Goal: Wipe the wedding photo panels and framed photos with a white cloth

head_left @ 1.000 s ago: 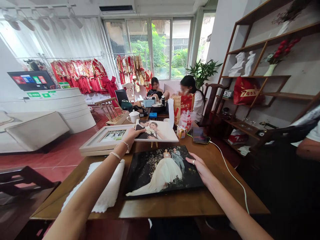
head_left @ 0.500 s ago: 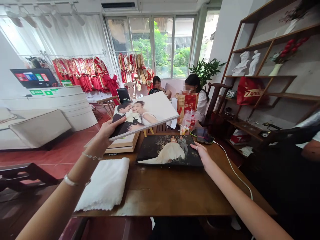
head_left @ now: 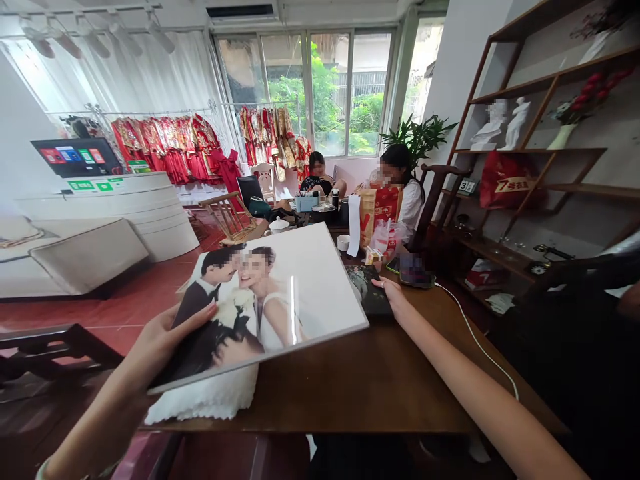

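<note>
My left hand (head_left: 173, 333) is closed on the left edge of a glossy white wedding photo panel (head_left: 327, 287), thumb on top. The panel is raised and tilted over the table, its face towards me. My right hand (head_left: 393, 297) pinches the right edge of a dark wedding photo panel (head_left: 374, 290), thumb on its face. Most of that dark panel is hidden behind the white one. A folded white cloth (head_left: 220, 398) lies on the wooden table (head_left: 360, 393), partly covered from view by the raised panel.
A phone (head_left: 416, 272) with a white cable (head_left: 473, 340) lies beyond my right hand. Paper and plastic bags (head_left: 387, 237) and a white teapot (head_left: 279, 227) stand farther back. Two people sit there. A wooden shelf (head_left: 555, 150) rises at the right; a chair (head_left: 55, 353) is at the left.
My left hand has brought the white photo panel down and closer to me, so it now covers much of the dark panel and cloth. My right hand stays on the dark panel's edge.
</note>
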Motion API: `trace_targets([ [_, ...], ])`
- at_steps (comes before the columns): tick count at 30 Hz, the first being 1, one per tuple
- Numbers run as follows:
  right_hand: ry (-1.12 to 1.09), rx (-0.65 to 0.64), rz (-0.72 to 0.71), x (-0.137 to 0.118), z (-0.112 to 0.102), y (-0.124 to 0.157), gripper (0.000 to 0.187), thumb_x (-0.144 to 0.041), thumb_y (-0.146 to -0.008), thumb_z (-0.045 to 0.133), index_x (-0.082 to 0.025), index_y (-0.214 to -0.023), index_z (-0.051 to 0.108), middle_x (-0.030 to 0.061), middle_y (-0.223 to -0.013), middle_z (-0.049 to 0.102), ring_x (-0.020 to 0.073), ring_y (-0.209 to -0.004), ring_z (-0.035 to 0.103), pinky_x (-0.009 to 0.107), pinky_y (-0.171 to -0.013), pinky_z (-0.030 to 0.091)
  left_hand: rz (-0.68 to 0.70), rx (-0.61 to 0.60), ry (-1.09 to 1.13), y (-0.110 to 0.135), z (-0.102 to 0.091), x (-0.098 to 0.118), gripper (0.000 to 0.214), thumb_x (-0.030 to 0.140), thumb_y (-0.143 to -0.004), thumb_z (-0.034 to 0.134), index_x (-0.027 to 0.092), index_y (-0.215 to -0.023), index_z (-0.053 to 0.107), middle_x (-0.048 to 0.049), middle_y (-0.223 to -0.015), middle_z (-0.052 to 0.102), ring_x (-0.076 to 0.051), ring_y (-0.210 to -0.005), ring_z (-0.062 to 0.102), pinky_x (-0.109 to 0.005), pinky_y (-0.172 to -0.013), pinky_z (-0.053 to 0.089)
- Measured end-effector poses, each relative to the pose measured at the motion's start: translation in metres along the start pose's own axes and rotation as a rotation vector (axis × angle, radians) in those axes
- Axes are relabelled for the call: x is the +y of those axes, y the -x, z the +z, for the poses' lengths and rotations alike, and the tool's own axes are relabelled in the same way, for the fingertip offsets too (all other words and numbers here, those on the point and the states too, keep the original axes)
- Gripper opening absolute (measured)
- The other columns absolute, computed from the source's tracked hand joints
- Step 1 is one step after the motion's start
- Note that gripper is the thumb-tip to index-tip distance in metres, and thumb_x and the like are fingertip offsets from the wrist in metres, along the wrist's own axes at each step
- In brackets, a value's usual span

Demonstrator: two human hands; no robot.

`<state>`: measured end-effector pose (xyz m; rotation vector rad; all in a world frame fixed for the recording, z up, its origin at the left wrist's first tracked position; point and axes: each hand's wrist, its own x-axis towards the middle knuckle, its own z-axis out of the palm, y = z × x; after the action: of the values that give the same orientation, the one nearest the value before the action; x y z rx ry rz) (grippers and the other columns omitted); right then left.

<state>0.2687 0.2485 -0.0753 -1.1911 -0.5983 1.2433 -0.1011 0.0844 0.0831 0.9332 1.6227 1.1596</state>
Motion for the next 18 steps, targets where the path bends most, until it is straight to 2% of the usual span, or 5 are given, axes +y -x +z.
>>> trace_targets([
  [2, 0.014, -0.002, -0.002, 0.001, -0.001, 0.000, 0.022, -0.012, -0.060, 0.066, -0.015, -0.082, 0.070, 0.0010, -0.054, 0.069, 0.0158, -0.045, 0.061, 0.027, -0.047, 0.050, -0.016, 0.008, -0.024, 0.006, -0.005, -0.009, 0.052, 0.057, -0.041, 0.079, 0.025, -0.078, 0.064, 0.0033, -0.058, 0.069, -0.019, -0.044, 0.063, -0.023, -0.038, 0.048],
  [6, 0.045, 0.001, -0.015, 0.003, -0.003, 0.002, 0.024, -0.013, -0.061, 0.065, -0.015, -0.084, 0.070, 0.0018, -0.057, 0.070, 0.0172, -0.049, 0.063, 0.028, -0.048, 0.051, -0.080, 0.057, -0.080, 0.011, -0.012, -0.023, 0.050, 0.058, -0.036, 0.079, 0.030, -0.075, 0.065, 0.0045, -0.047, 0.064, -0.024, -0.043, 0.063, -0.027, -0.035, 0.047],
  [13, 0.159, 0.021, -0.057, 0.002, -0.003, 0.008, 0.018, -0.018, -0.062, 0.066, -0.017, -0.080, 0.067, 0.0007, -0.057, 0.069, 0.0167, -0.050, 0.063, 0.027, -0.051, 0.050, -0.054, 0.113, -0.100, 0.017, -0.014, -0.030, 0.041, 0.057, -0.036, 0.079, 0.031, -0.062, 0.061, 0.0064, -0.046, 0.063, -0.026, -0.048, 0.066, -0.031, -0.044, 0.053],
  [15, 0.226, 0.039, -0.073, 0.002, -0.002, 0.008, 0.014, -0.020, -0.062, 0.067, -0.016, -0.076, 0.066, 0.0015, -0.056, 0.068, 0.0168, -0.050, 0.062, 0.027, -0.051, 0.050, -0.077, 0.136, -0.118, 0.014, -0.020, -0.034, 0.040, 0.058, -0.035, 0.078, 0.033, -0.063, 0.063, 0.0065, -0.045, 0.062, -0.028, -0.051, 0.067, -0.033, -0.044, 0.054],
  [18, 0.345, 0.077, -0.106, 0.003, -0.001, 0.007, 0.015, -0.023, -0.065, 0.067, -0.016, -0.077, 0.065, 0.0023, -0.060, 0.068, 0.0168, -0.055, 0.063, 0.025, -0.053, 0.049, -0.107, 0.144, -0.158, 0.007, -0.038, -0.046, 0.038, 0.061, -0.037, 0.073, 0.040, -0.069, 0.067, 0.0073, -0.055, 0.069, -0.031, -0.057, 0.069, -0.035, -0.048, 0.056],
])
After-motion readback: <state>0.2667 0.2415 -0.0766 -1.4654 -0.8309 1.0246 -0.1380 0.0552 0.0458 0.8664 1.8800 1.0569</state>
